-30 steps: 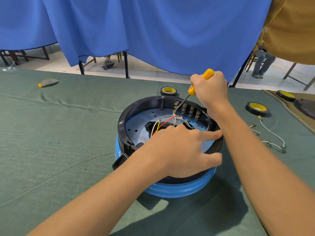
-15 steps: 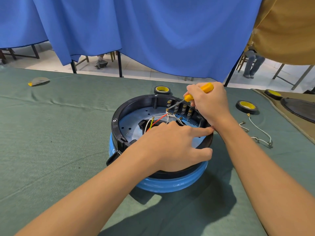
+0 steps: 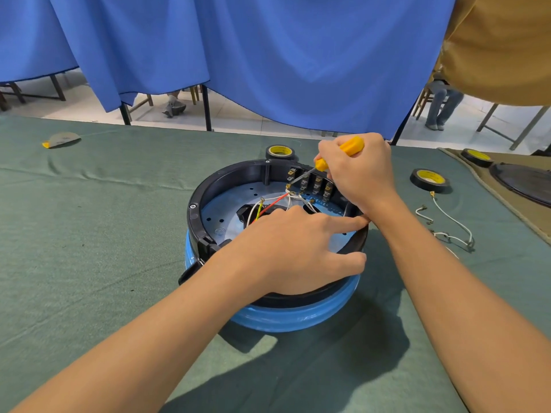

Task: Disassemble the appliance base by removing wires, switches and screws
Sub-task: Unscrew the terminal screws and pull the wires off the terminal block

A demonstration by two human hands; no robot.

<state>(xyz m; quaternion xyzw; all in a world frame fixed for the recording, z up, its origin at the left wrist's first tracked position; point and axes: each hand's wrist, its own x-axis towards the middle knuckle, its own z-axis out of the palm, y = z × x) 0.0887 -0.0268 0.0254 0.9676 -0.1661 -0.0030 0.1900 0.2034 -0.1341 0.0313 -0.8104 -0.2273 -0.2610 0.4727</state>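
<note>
A black tape roll (image 3: 279, 151) sat by the far edge of the green tablecloth (image 3: 89, 234), a second roll (image 3: 429, 180) toward its right edge. A flat greyish piece (image 3: 61, 139), perhaps a lid, lay far left. Blue curtains (image 3: 268, 55) hung behind.

The appliance base (image 3: 226, 186) is a black plastic ring with a dull sheen above a glossy blue plastic band (image 3: 298, 318), and its floor is a smooth, pale-blue metal plate (image 3: 226, 216) punched with small holes. The wires (image 3: 274, 199) wear smooth plastic sleeves in white, red and yellow-green with brassy metal ends, and the screwdriver (image 3: 351, 146) in my right hand (image 3: 360, 171) has a smooth yellow plastic handle and a bare metal shaft. The table cloth (image 3: 89, 234) is matt green, felt-like and creased; the curtain (image 3: 268, 55) is plain blue cloth, the tape roll (image 3: 429, 180) glossy black.
</note>
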